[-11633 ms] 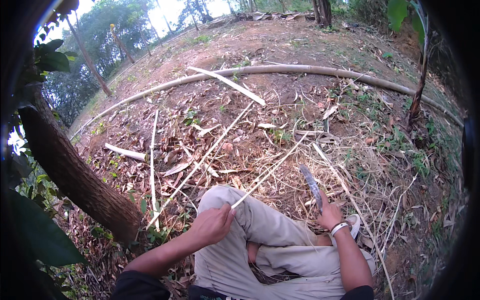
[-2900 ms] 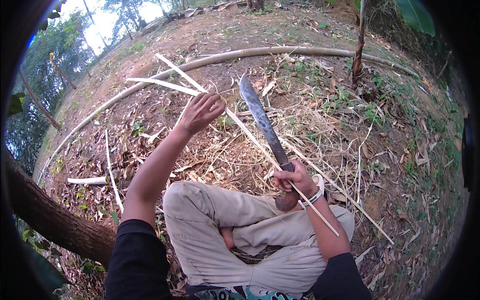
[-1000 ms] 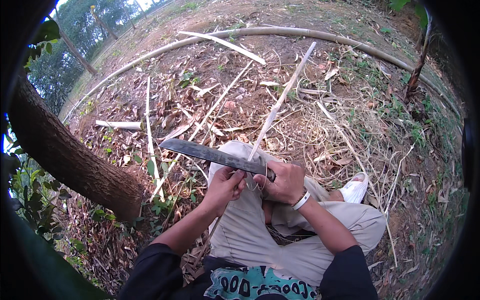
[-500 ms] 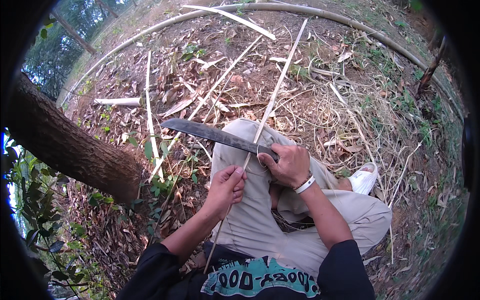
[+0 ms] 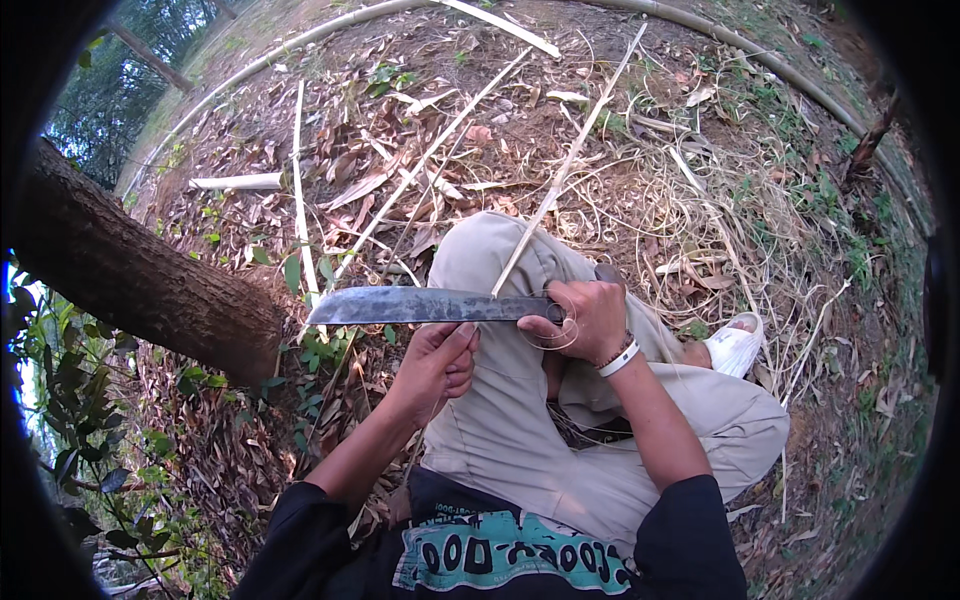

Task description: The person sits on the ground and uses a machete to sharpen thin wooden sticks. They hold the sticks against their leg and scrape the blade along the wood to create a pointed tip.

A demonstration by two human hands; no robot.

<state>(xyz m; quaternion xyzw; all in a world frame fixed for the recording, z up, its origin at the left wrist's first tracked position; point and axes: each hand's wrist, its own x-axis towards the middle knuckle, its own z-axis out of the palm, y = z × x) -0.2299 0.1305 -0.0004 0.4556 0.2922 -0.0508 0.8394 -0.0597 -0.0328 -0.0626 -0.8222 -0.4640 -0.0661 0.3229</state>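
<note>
Knife (image 5: 420, 306): level above the left thigh (image 5: 490, 375), tip at 9 o'clock; a moment earlier tilted toward 10
Strip (image 5: 570, 165): crossing beneath the knife, long axis toward 1 o'clock
Right hand (image 5: 590, 318): grip wrapped round the knife
Left hand (image 5: 437, 366): grip pinching the strip

Knife blade (image 5: 400, 306) masked part of pale strip (image 5: 570, 165)

The left hand (image 5: 437, 368) hid more of it, and the right hand (image 5: 590, 318) covered most of the handle (image 5: 608, 273). The top edge cut the bamboo pole (image 5: 722, 34), the lower edge cropped the shirt (image 5: 460, 495), and distant foliage (image 5: 100, 105) blurred
</note>
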